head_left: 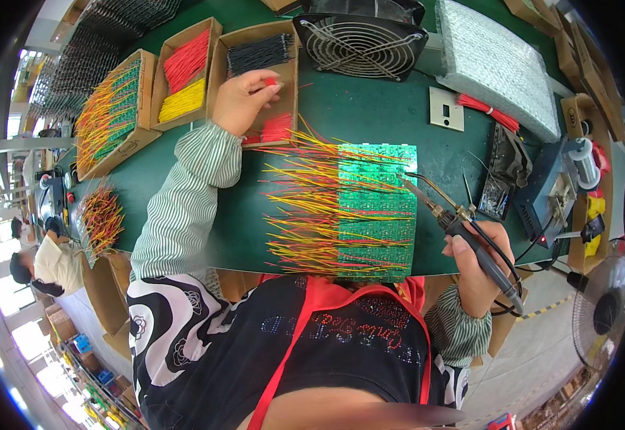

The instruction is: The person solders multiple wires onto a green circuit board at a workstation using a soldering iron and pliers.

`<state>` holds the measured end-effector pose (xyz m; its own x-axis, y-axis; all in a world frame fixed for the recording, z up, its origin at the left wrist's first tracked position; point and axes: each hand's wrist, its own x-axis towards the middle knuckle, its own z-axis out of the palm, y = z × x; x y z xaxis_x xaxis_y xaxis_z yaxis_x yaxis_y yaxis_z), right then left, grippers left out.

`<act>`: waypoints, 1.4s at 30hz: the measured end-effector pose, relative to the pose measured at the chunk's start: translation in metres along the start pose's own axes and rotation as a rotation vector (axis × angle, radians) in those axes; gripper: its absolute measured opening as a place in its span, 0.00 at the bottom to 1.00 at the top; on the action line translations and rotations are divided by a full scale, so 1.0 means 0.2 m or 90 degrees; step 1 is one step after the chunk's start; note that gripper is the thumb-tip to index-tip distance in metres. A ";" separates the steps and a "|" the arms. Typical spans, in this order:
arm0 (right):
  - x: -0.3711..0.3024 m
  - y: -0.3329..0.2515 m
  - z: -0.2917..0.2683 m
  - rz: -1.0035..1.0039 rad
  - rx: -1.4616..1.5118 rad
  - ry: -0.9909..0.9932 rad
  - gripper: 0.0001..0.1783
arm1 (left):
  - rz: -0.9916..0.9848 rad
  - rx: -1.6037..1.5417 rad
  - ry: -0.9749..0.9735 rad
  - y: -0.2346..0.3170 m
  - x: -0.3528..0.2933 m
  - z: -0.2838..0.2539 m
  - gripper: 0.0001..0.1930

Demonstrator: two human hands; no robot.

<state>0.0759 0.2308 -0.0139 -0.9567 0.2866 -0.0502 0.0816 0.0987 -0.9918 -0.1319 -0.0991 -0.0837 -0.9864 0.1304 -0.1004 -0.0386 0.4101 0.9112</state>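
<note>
My left hand (244, 100) is over a cardboard box (220, 68) of wires, its thumb and fingertips pinched together. A small red piece (271, 82) shows at the fingertips; what it is, I cannot make out. Black wires (261, 53) lie behind the hand in that box, and short red wires (277, 128) in front. My right hand (479, 261) grips the grey handle of a soldering iron (470, 247) with a thin metal feed tube. The iron's tip points at the right edge of a green circuit board panel (378, 236). Red, yellow and black wires (301, 208) fan out leftward from the panel.
Left of the wire box stand a box of red and yellow wires (185, 68) and a box of wired boards (115, 107). A fan (362, 43) stands at the back. Bubble wrap (499, 64), a metal plate (446, 109) and a blue soldering unit (545, 190) are rightward.
</note>
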 end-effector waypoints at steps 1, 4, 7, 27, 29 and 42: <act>0.00 -0.01 0.00 0.006 -0.011 0.000 0.13 | -0.002 0.001 0.007 -0.02 0.00 -0.01 0.12; 0.01 -0.02 0.00 0.020 0.019 -0.006 0.13 | -0.047 0.072 -0.027 -0.06 0.00 -0.03 0.10; 0.01 -0.01 -0.01 0.007 0.004 -0.008 0.13 | -0.081 0.092 -0.039 -0.03 -0.01 -0.02 0.10; 0.10 -0.01 0.12 -0.068 -0.089 -0.097 0.10 | 0.281 0.349 -0.231 0.39 -0.39 0.25 0.08; 0.10 0.01 0.15 -0.072 -0.087 -0.097 0.10 | 0.214 0.345 -0.283 0.38 -0.38 0.25 0.08; 0.15 0.03 0.22 -0.021 -0.053 -0.125 0.10 | 0.176 0.320 -0.338 0.37 -0.33 0.22 0.08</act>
<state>0.0364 0.1986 -0.0271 -0.9947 0.0909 -0.0481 0.0644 0.1853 -0.9806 -0.0631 -0.0383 -0.0269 -0.7362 0.6496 -0.1897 0.3989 0.6430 0.6538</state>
